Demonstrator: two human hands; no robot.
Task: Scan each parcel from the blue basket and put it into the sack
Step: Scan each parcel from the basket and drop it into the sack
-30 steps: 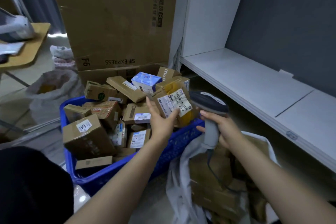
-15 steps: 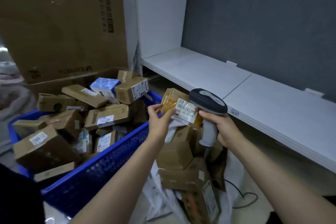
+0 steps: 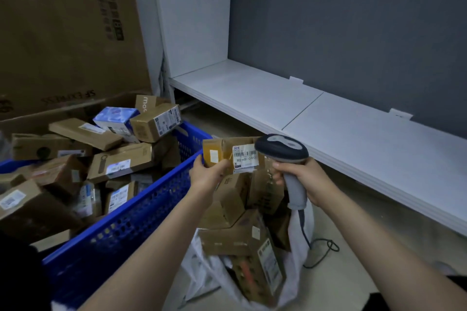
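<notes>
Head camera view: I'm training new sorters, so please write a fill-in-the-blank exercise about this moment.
1. The right hand grips the ____ by its handle.
2. The left hand holds a labelled parcel over the white ____.
3. The perforated basket beside the left arm is ____.
Missing words: scanner, sack, blue.

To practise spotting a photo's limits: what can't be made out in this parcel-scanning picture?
All in the head view:
- Label on the parcel: right edge covered by the scanner; fine print too small.
- Trigger: hidden under the right hand.
- Left end of the basket: cut off by the picture edge.
- Bottom of the sack: hidden by the boxes inside.
</notes>
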